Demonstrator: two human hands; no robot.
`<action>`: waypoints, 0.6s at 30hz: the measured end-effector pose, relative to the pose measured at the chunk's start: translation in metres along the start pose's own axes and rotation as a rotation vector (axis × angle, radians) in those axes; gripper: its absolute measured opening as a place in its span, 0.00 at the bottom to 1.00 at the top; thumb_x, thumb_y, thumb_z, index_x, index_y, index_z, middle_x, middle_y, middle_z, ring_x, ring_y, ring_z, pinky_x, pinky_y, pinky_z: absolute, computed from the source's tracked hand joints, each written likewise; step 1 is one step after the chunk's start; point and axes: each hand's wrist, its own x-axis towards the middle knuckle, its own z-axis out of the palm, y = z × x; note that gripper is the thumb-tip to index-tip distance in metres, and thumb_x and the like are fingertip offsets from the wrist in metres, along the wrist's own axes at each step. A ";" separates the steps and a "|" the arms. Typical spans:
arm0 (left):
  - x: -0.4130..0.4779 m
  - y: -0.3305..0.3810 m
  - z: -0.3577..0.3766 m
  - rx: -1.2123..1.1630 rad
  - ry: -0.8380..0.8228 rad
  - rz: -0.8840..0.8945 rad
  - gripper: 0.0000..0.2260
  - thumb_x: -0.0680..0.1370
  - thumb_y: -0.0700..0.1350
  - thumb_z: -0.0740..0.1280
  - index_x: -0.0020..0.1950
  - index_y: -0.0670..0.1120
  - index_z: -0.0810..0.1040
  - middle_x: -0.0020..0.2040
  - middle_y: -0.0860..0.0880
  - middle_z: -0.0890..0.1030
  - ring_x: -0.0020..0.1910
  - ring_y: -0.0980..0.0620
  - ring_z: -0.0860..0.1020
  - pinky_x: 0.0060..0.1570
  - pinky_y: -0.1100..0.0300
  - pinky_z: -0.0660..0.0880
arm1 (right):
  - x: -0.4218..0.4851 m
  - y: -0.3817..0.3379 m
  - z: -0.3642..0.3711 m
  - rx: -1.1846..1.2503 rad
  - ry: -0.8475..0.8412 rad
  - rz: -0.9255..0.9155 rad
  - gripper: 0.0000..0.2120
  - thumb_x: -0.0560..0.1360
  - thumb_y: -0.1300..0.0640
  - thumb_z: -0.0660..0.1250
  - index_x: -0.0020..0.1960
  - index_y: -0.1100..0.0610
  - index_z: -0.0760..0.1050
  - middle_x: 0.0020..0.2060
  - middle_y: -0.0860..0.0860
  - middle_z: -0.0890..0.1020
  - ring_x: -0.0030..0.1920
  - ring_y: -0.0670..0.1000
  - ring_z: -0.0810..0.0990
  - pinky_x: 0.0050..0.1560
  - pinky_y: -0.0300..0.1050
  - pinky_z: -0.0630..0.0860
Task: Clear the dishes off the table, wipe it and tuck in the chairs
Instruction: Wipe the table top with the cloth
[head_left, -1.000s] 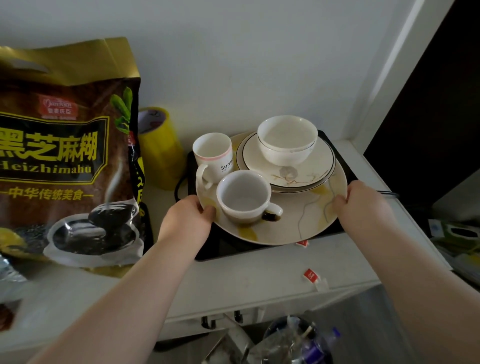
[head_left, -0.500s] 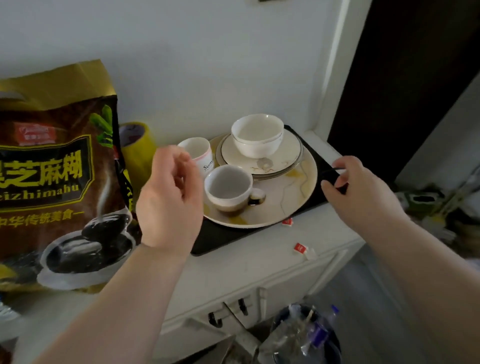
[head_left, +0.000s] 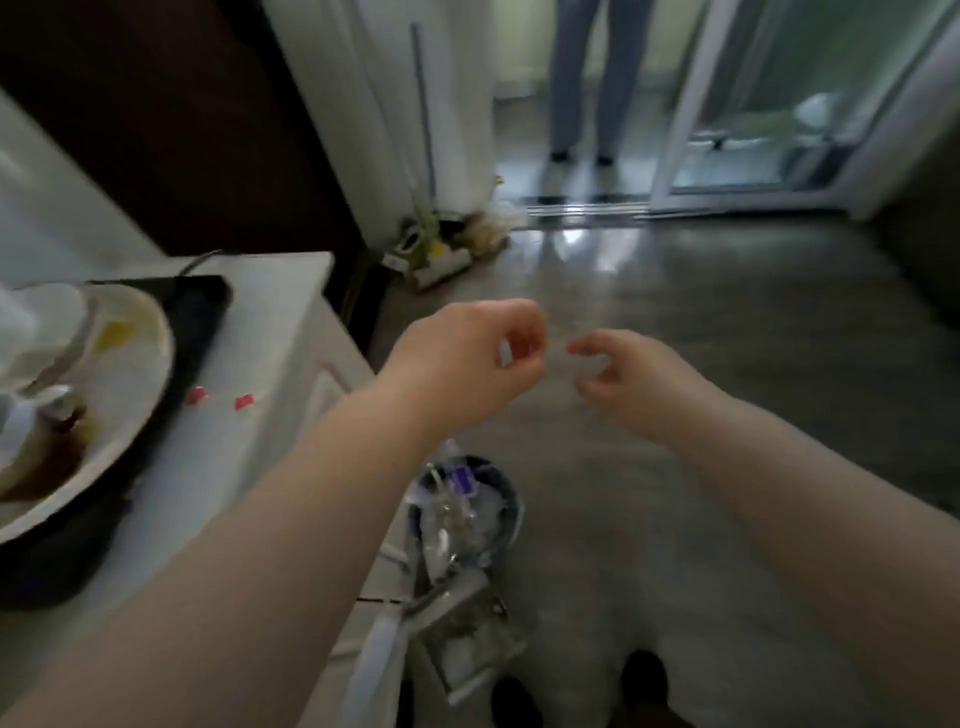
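Your left hand (head_left: 467, 358) and right hand (head_left: 628, 379) hang over the floor (head_left: 727, 322), near each other but apart — fingers loosely curled, both holding nothing. The plate (head_left: 135, 384), carrying blurred dishes (head_left: 41, 322), rests at far left on the black pad (head_left: 202, 317) on the white desk (head_left: 291, 312). A bin (head_left: 506, 499) stands on the floor beside the desk, below your left forearm

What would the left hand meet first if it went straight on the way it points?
Probably nothing near: the left hand points over floor toward the far sliding door. The right hand sits just beside that line.
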 end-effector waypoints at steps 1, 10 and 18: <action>0.011 0.022 0.021 0.012 -0.060 0.041 0.02 0.73 0.53 0.66 0.43 0.58 0.74 0.35 0.61 0.75 0.36 0.56 0.75 0.42 0.58 0.75 | -0.023 0.027 -0.012 0.012 0.022 0.070 0.18 0.72 0.54 0.68 0.62 0.48 0.76 0.48 0.48 0.79 0.40 0.48 0.76 0.47 0.42 0.73; 0.054 0.289 0.191 -0.055 -0.427 0.539 0.07 0.70 0.52 0.64 0.46 0.55 0.79 0.39 0.56 0.78 0.45 0.49 0.79 0.48 0.55 0.77 | -0.252 0.230 -0.118 0.124 0.392 0.494 0.16 0.74 0.53 0.66 0.62 0.47 0.75 0.57 0.46 0.76 0.44 0.46 0.79 0.50 0.40 0.73; 0.014 0.598 0.309 -0.259 -0.647 0.924 0.07 0.75 0.45 0.68 0.48 0.57 0.77 0.39 0.59 0.78 0.38 0.62 0.76 0.41 0.65 0.73 | -0.503 0.363 -0.231 0.101 0.867 0.809 0.18 0.74 0.56 0.66 0.63 0.47 0.74 0.52 0.46 0.76 0.42 0.42 0.77 0.42 0.35 0.68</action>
